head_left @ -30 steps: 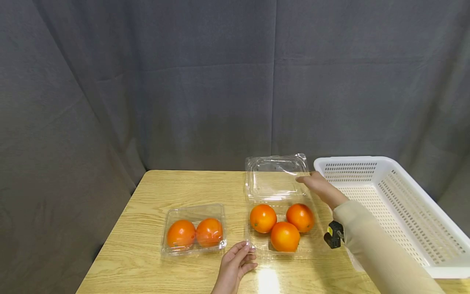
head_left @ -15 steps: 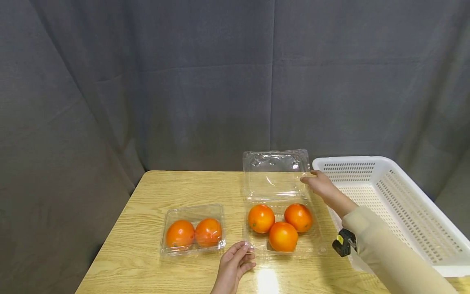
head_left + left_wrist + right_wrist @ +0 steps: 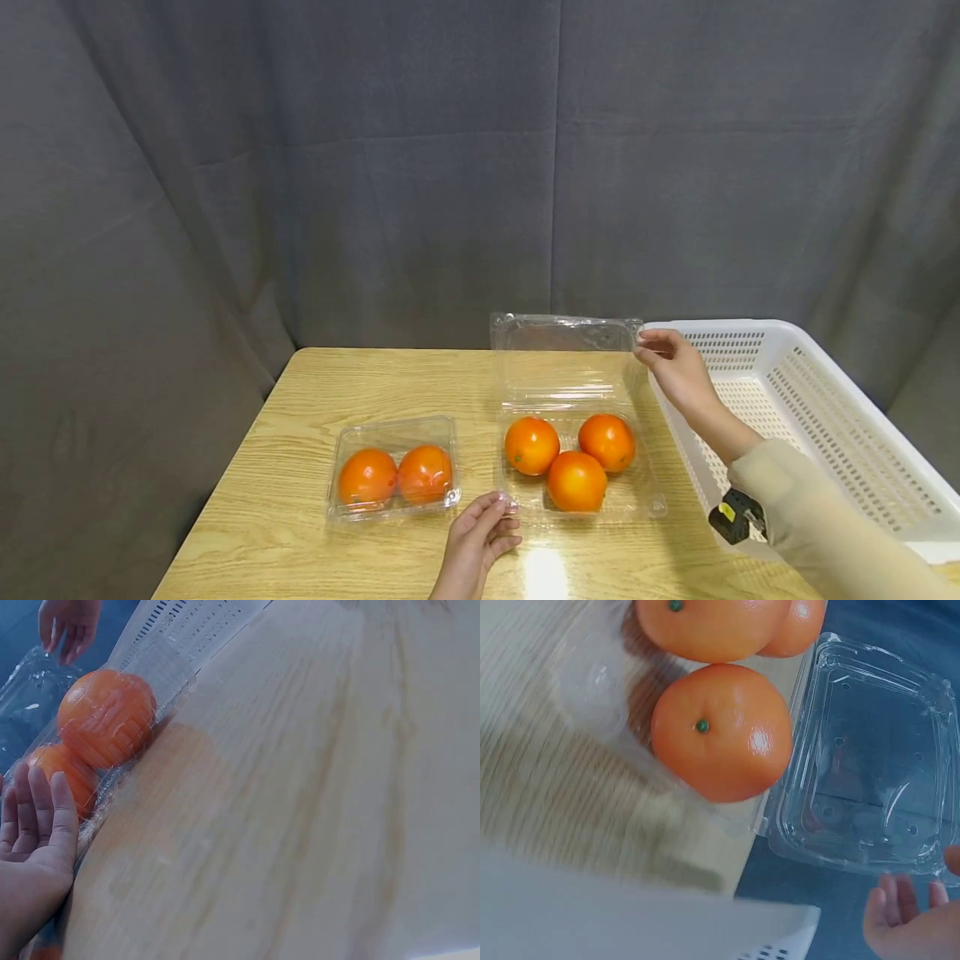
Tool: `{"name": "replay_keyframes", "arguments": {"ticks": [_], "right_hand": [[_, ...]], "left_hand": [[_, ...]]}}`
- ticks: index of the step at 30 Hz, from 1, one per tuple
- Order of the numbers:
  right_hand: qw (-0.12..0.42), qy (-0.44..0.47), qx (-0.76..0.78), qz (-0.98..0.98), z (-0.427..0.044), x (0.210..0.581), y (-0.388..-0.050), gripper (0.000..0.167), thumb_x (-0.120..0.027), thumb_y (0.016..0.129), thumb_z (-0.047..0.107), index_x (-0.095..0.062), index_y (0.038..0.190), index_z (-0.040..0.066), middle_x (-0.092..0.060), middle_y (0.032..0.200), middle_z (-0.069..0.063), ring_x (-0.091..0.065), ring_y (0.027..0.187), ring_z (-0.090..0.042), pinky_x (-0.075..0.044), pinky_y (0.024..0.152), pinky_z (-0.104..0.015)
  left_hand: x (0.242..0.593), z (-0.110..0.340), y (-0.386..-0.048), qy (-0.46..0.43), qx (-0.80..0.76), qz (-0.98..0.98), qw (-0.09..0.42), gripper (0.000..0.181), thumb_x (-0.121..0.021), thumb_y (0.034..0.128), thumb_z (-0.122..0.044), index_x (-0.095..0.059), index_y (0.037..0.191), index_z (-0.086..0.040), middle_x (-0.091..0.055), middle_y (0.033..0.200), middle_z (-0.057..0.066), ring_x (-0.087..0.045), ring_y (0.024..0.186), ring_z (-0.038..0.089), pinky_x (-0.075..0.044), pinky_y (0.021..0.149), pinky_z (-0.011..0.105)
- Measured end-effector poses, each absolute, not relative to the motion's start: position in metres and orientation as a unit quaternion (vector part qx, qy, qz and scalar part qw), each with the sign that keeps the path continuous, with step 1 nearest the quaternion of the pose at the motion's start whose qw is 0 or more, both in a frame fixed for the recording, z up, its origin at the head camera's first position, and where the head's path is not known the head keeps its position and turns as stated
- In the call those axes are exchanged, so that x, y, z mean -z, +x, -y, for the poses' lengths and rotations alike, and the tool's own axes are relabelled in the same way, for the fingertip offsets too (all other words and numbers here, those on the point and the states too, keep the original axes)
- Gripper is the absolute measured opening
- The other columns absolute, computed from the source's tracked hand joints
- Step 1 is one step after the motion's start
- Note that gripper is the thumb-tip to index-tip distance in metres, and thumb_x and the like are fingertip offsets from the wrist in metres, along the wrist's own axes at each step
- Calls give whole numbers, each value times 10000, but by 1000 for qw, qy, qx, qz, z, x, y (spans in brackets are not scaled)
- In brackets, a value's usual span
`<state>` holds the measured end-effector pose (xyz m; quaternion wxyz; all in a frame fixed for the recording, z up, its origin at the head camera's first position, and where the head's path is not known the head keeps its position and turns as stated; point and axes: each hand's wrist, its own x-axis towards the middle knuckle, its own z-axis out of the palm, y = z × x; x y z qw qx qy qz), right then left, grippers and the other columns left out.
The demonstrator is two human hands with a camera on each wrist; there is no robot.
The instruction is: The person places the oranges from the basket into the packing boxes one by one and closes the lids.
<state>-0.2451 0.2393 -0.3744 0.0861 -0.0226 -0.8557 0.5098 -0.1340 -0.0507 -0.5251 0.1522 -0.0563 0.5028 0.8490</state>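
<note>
A clear plastic clamshell box (image 3: pixel 630 496) stands open on the table, with three oranges (image 3: pixel 576 481) in its base. Its lid (image 3: pixel 562 367) tilts up at the back. My right hand (image 3: pixel 686 379) pinches the lid's far right corner; in the right wrist view, the thumb is above the lid's edge (image 3: pixel 870 859) and the fingers are below. At the base's near left corner, my left hand (image 3: pixel 474 537) pinches the rim between thumb and forefinger. In the left wrist view, its other fingers (image 3: pixel 64 810) extend beside the oranges (image 3: pixel 109 716), the thumb mostly hidden.
A second clamshell box (image 3: pixel 397 435), closed over two oranges (image 3: pixel 425 474), sits to the left on the wooden table (image 3: pixel 277 500). To the right stands a white perforated basket (image 3: pixel 832 417), partly under my right forearm. A grey curtain (image 3: pixel 420 183) hangs behind.
My right hand has moved from the lid's right side to its far corner, now pinching it. The lid has tilted further up. My left hand has stayed at the base's corner.
</note>
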Motion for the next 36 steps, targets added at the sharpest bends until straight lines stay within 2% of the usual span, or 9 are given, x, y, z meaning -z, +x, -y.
{"name": "replay_keyframes", "arguments": {"ticks": [3, 6, 10, 14, 18, 25, 30, 33, 36], "right_hand": [[120, 9, -495, 861, -243, 372, -237, 350, -589, 997, 151, -540, 1268, -65, -598, 1196, -244, -534, 940, -8, -443, 799, -121], [151, 46, -463, 872, -245, 372, -229, 280, -627, 975, 124, -584, 1182, -61, -628, 1094, -205, -539, 879, 25, -451, 768, -88], [193, 89, -403, 890, -247, 375, -219, 165, -678, 934, 73, -640, 1061, -25, -653, 984, -136, -597, 880, -86, -468, 732, -99], [217, 123, -353, 902, -249, 378, -203, 121, -716, 900, 52, -670, 1007, 18, -657, 966, -84, -635, 873, -207, -542, 729, -255], [240, 164, -296, 910, -254, 383, -183, 154, -754, 858, 20, -683, 980, 81, -660, 954, -1, -633, 853, -190, -557, 719, -370], [293, 217, -209, 908, -259, 396, -156, 329, -840, 723, -26, -664, 892, 195, -627, 952, 113, -625, 827, -125, -518, 722, -205], [306, 256, -169, 901, -256, 407, -143, 359, -870, 649, -28, -661, 863, 172, -629, 935, 91, -633, 763, -136, -559, 630, -266], [317, 281, -148, 894, -255, 414, -137, 115, -721, 920, 207, -651, 845, 154, -613, 896, 87, -616, 735, -132, -558, 587, -268], [336, 302, -126, 883, -252, 423, -133, 438, -364, 1068, 375, -631, 814, 138, -580, 847, 78, -580, 700, -125, -530, 549, -242]], "left_hand": [[526, 50, -134, -55, -849, -503, 152, 224, -573, 1017, -185, -590, 1173, -26, -655, 998, 25, -626, 868, 103, -578, 798, 264], [526, 50, -135, -52, -848, -504, 152, 229, -584, 1011, -193, -592, 1166, -24, -652, 1005, 29, -623, 869, 101, -576, 800, 260], [524, 51, -136, -48, -848, -507, 147, 249, -595, 1004, -199, -588, 1168, -13, -651, 1003, 32, -622, 868, 100, -576, 797, 254], [523, 50, -135, -47, -848, -507, 147, 266, -602, 1000, -206, -583, 1179, -10, -653, 998, 25, -623, 867, 99, -576, 797, 253], [523, 48, -134, -48, -847, -507, 153, 260, -599, 1003, -207, -584, 1180, -17, -655, 1003, 25, -620, 869, 99, -576, 799, 256], [522, 46, -136, -47, -846, -510, 152, 260, -588, 1008, -197, -565, 1187, -9, -653, 992, 25, -614, 857, 97, -575, 795, 251], [523, 46, -136, -52, -844, -511, 154, 286, -585, 1012, -204, -557, 1212, -2, -655, 994, 25, -615, 855, 99, -575, 787, 251], [523, 46, -136, -53, -844, -512, 153, 301, -587, 1011, -209, -554, 1219, 6, -656, 996, 25, -615, 857, 101, -575, 784, 250], [524, 47, -135, -55, -843, -513, 152, 326, -589, 1009, -211, -541, 1235, 20, -656, 1001, 28, -615, 862, 101, -576, 784, 248]]}}
